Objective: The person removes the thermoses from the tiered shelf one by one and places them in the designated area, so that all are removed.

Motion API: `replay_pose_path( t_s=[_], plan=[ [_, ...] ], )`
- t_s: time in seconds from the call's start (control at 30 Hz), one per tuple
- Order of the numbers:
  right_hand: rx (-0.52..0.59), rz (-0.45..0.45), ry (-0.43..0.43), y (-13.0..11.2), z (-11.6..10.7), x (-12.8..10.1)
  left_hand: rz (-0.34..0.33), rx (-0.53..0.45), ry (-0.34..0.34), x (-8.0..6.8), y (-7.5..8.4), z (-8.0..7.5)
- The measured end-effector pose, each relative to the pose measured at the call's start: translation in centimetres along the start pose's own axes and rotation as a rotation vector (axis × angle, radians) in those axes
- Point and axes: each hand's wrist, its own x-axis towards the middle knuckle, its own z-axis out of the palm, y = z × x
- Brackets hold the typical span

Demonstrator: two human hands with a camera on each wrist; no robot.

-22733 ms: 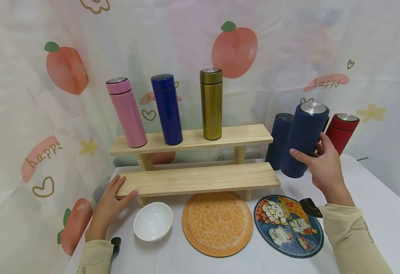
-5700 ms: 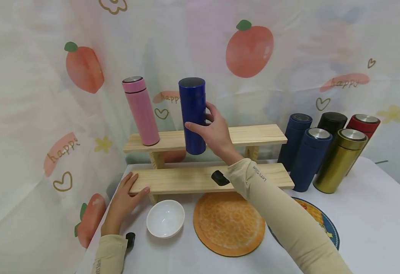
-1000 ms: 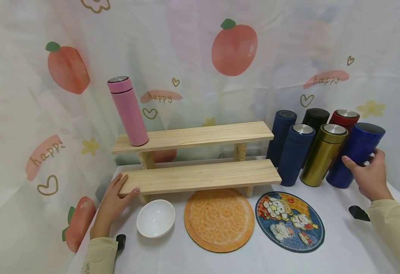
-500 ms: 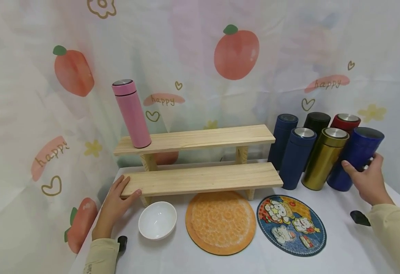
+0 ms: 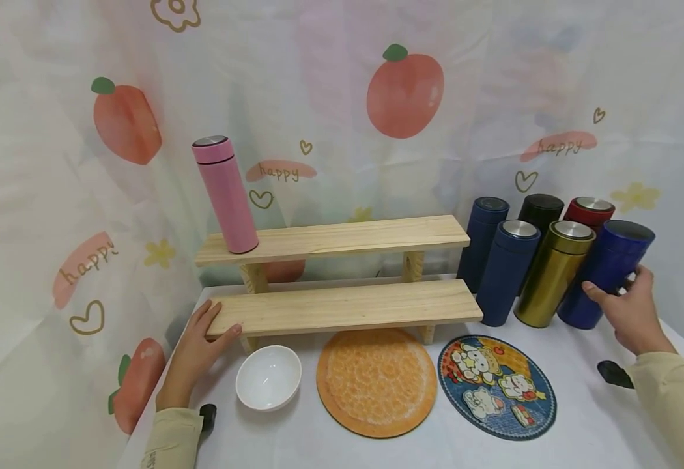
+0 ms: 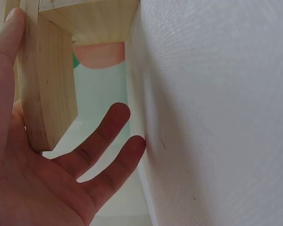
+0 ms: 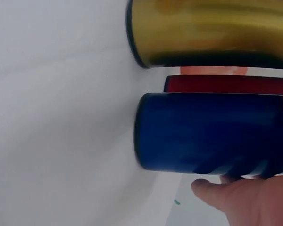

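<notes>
Right hand (image 5: 632, 312) gripping blue flask (image 5: 606, 273) — seemingly standing

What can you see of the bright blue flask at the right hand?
The blue flask is a glossy, metal-looking cylinder with a dark top. It stands on the white table at the right end of the flask cluster, beside the gold flask and in front of the red one. The right hand grips its lower body, thumb in front.
</notes>
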Motion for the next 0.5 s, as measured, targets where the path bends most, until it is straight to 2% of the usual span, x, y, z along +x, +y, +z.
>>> replay_pose_path(
  t_s=[0.1,0.23,0.33,0.5],
  plan=[
    [0.089,-0.017,0.014,-0.7,0.0,-0.5,0.003,-0.007,0.002,-0.1,0.0,-0.1],
    [0.141,-0.135,0.137,-3.0,0.4,-1.2,0.012,-0.013,0.007,0.0,0.0,-0.1],
    [0.103,-0.207,0.227,-5.4,0.7,-1.7,0.016,-0.01,0.018,0.1,-0.1,0.0],
    [0.071,-0.28,0.298,-9.2,1.0,-2.9,0.045,-0.001,0.034,0.1,-0.3,0.0]
  ],
)
